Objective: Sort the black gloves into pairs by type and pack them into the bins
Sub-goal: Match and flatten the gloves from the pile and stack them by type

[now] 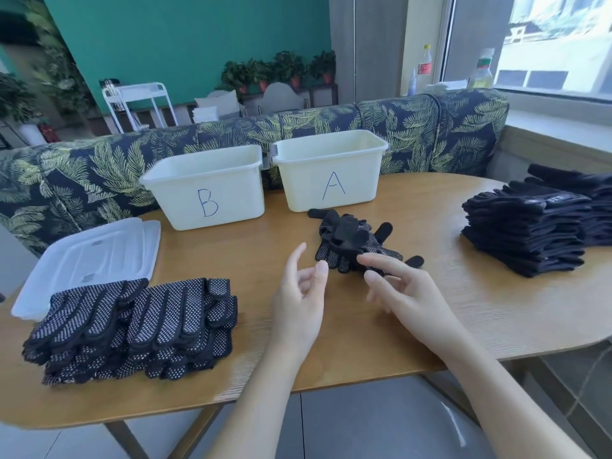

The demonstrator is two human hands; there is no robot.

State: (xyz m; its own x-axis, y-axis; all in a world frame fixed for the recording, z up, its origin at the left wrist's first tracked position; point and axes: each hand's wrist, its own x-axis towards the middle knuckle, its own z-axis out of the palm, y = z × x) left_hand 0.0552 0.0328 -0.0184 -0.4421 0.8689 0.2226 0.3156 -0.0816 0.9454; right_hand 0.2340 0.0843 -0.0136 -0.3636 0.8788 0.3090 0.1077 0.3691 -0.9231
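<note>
Two white bins stand at the back of the wooden table: bin B [205, 190] on the left and bin A [331, 173] on the right. A crumpled bunch of dotted black gloves [347, 243] lies in front of bin A. My left hand [298, 299] hovers just left of it, fingers loosely curled and holding nothing. My right hand [397, 289] hovers at the bunch's near edge, fingers relaxed and empty; whether they touch it I cannot tell. A stack of dotted gloves [132, 326] sits at the near left. A stack of plain black gloves [530, 233] sits at the right.
Clear plastic lids [89, 256] lie on the table left of bin B. A leaf-patterned sofa back [414, 127] runs behind the bins. The table's [430, 326] front edge is close below my forearms.
</note>
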